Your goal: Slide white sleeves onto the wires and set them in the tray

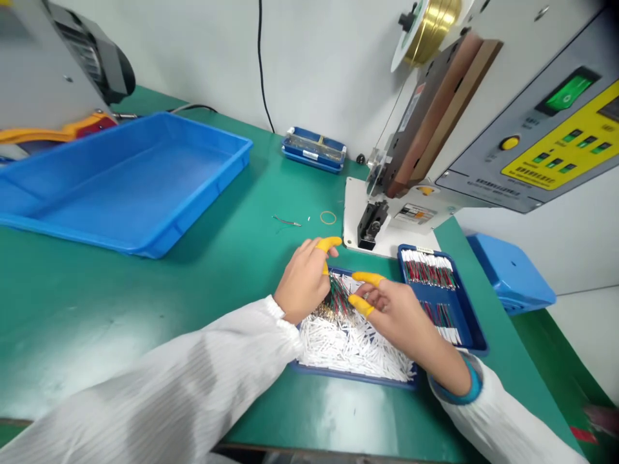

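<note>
Head view: far left, an orange-handled item (62, 132) lies behind a big blue bin (145, 241), whose inside looks bare. A black cord (261, 64) runs down the wall behind. Right of the bin, on the green surface (217, 270), lie a loose wire (287, 222) and a rubber band (328, 218); stacked small trays (314, 149) sit farther back, near the wall.

My left hand (305, 277), yellow covers on index finger and thumb, is bent over the left rear edge of a blue tray (353, 375). Whether it grips anything, I cannot tell. The tray holds many white tubes (358, 351), with a bunch of red, green and black wires (338, 298) on top, between my hands.

My right hand (394, 309) is open above the right side of that bunch, covered thumb and index finger apart.

Behind the tray stands a machine (483, 129), gold spool (435, 29) at its top. Just right, a second tray (467, 316) carries two rows of white-ended wires. Far right, a blue tub (512, 270) beside the surface.
</note>
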Available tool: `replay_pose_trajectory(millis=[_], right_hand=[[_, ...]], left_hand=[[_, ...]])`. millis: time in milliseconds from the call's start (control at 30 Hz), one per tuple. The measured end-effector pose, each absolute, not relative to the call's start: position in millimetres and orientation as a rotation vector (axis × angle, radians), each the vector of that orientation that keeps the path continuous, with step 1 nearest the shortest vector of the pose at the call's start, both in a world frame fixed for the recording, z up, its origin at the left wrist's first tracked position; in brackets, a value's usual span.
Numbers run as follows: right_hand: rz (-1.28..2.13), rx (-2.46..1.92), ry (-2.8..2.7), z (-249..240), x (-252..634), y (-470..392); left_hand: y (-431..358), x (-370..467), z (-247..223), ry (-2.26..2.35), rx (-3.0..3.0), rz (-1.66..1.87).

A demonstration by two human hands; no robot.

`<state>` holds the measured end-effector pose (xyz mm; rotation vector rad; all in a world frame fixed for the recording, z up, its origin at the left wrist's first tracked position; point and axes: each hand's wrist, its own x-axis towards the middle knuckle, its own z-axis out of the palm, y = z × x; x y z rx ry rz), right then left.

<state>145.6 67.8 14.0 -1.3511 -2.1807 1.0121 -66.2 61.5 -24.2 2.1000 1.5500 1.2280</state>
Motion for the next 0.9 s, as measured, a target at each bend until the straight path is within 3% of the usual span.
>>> replay_pose_trajectory(millis=[333, 600, 767, 900], right_hand=[[1.285, -1.269, -1.956, 5.3, 147.2, 77.4], [1.721, -1.148, -1.315, 11.2, 166.3, 76.7], [1.713, -1.126, -0.989, 9.5, 159.1, 71.6], [1.722, -1.073, -0.869, 14.0, 157.3, 69.7]], left_hand=[[60.7, -65.0, -23.5, 1.549, 2.090, 1.253], [43.1, -53.3, -0.2, 1.351, 2.232, 1.231], [29.4, -46.9, 8.7, 1.348, 2.150, 0.971], [23.1, -42.1, 16.1, 1.289, 1.760, 0.716]])
